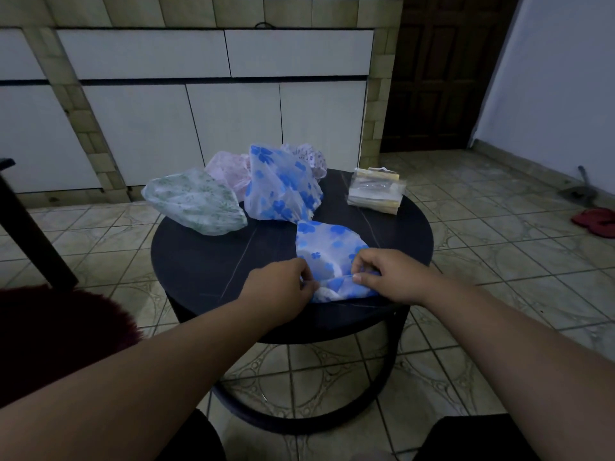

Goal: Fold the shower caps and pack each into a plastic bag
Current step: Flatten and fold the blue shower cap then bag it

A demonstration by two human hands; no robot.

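A white shower cap with blue flowers lies on the near part of the round dark table. My left hand pinches its near left edge. My right hand pinches the near right edge, thumb on top of the bunched rim. Behind it stands a second blue-flowered cap, puffed up. A green-patterned cap lies at the left, a pink cap and a purple-printed cap at the back. A stack of clear plastic bags sits at the table's right rear.
The table stands on a tiled floor. White cabinets rise behind it and a dark wooden door is at the right rear. Red slippers lie on the floor at the far right. A dark red cushion is at my left.
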